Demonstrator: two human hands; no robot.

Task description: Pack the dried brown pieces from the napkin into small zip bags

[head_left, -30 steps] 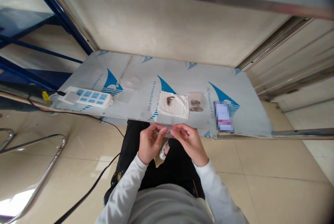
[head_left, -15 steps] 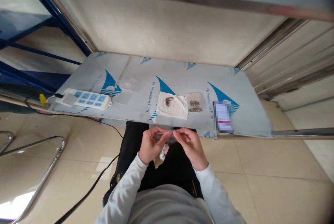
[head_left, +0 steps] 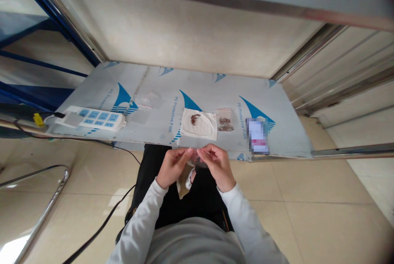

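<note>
Clear plastic bag pinched in the closed fingers of left hand and right hand alike, hanging between and just below the fingertips, equally near both, long axis too blurred to tell, over the lap beside the bench's near edge.

Soft, even light here; glare flares white, lower left, on the glossy beige tiled floor, while mosaic blocks blur the flat rectangular phone and the upper right corner darkens.
</note>
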